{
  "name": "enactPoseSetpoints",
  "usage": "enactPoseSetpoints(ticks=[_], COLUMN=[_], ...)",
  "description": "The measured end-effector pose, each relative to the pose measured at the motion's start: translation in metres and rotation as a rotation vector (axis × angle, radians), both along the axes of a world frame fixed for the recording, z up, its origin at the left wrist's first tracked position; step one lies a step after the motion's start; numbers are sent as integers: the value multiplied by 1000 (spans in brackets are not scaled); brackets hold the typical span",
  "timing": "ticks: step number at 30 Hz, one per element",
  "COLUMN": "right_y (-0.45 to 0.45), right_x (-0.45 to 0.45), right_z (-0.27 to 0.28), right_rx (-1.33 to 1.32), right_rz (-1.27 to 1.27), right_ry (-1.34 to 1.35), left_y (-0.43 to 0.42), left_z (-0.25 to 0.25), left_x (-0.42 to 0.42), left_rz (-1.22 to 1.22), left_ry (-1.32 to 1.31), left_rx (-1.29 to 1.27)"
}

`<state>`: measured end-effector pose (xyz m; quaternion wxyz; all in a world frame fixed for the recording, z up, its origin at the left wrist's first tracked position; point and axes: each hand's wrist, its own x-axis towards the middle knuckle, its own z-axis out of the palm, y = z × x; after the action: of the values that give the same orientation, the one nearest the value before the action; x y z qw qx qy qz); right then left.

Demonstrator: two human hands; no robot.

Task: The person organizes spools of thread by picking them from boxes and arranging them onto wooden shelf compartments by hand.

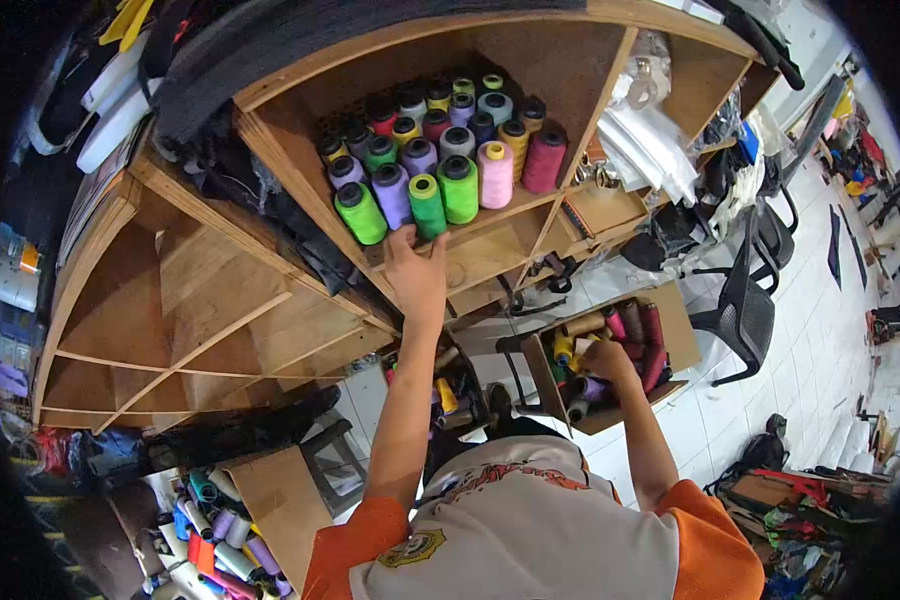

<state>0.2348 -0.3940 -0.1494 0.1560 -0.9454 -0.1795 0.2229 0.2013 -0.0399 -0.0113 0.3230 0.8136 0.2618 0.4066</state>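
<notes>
Thread spools [417, 157] stand upright in close rows in the upper compartment of a long wooden shelf [570, 65], purple, yellow, grey, red and green among them. Along the front are bright green, purple, darker green, pink and crimson ones. Clear and white plastic bags [650, 140] fill the neighbouring compartment, past an upright divider.

Left of it, a wooden rack [195, 270] is split by slanting, crossing boards. At lower left, an open cardboard carton [280, 510] has spools heaped beside its raised flap, lying at all angles: white, lilac, teal, orange. An open cardboard box [675, 325] on the right holds a tumbled load in brown, pink, dark red, yellow and purple. Between these two, partly behind the left forearm, a smaller container [478, 385] has more spools, one yellow.

The left hand [417, 268] is at the shelf's front edge, fingers parted around the foot of the darker green spool [427, 208]; how firmly it grips cannot be told. The right hand [610, 362] reaches into the cardboard box among the spools, its fingertips partly hidden, so whether they close on one is unclear.
</notes>
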Motion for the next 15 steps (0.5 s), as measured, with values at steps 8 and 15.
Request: enactPoseSetpoints(ticks=[8, 15], right_y=[-49, -15], right_x=[-51, -51], right_z=[-105, -80], right_rx=[-211, -583], right_rz=[82, 174], right_ry=[-86, -28], left_y=[-27, -58], left_z=[-47, -102], left_x=[-67, -121], left_rz=[-16, -105], left_ry=[70, 279], left_rx=[-34, -194])
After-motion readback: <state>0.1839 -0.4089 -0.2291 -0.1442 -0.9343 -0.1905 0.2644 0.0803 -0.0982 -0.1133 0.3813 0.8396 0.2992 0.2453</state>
